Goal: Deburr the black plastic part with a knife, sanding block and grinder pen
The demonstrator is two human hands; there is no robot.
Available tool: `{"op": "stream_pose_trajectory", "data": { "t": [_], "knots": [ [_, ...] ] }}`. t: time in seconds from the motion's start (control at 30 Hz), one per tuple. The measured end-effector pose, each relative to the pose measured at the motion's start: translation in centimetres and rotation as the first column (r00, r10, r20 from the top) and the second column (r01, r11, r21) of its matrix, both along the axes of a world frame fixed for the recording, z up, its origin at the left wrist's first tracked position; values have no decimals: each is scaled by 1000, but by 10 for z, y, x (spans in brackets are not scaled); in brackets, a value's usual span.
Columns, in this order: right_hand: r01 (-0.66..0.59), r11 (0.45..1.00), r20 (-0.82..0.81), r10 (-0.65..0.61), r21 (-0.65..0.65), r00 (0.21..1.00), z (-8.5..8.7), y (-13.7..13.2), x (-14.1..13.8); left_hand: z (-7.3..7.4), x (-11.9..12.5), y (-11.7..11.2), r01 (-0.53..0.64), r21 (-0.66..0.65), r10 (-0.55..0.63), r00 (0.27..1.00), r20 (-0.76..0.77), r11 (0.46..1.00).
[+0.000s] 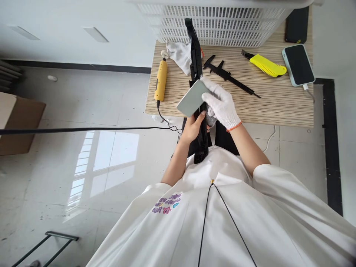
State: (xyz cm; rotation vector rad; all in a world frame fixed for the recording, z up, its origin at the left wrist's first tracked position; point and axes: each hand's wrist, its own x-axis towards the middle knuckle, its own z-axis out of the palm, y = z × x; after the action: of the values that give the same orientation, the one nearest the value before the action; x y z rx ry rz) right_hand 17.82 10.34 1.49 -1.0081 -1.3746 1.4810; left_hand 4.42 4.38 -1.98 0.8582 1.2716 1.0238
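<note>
A long, narrow black plastic part point(196, 61) runs from over the table down to my lap. My bare left hand point(191, 128) is closed around its lower half, thumb on top. In a white knit glove with an orange cuff, my right hand point(221, 104) pinches a flat, pale grey-green rectangular sheet point(192, 99) by its right edge. The sheet lies across the middle of the black part and hides that stretch; whether they touch I cannot tell. Something grey and speckled point(211, 120) shows below my right hand, partly covered.
On the striped wooden table point(278, 107) lie a yellow corded rotary tool point(161, 81), a white glove point(179, 55), black calipers point(229, 76), a yellow utility knife point(267, 65) and a phone point(299, 65) on a cable. A white basket point(217, 26) stands behind. A black cord point(83, 129) crosses the left side.
</note>
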Motion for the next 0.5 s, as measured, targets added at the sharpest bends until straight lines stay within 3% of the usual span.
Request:
{"op": "stream_pose_trajectory", "data": {
  "t": [0.13,0.43,0.5],
  "knots": [
    [-58,998,-17,57,-31,998,0,-1,1,-1,0,0,6,-23,-7,1000,-17,1000],
    [7,1000,-10,-7,-16,1000,1,-1,2,0,1,-1,-20,-7,20,1000,-6,1000],
    [-53,998,-20,53,-22,998,1,-2,3,0,2,-1,-23,-1,23,1000,3,1000]
  ]
}}
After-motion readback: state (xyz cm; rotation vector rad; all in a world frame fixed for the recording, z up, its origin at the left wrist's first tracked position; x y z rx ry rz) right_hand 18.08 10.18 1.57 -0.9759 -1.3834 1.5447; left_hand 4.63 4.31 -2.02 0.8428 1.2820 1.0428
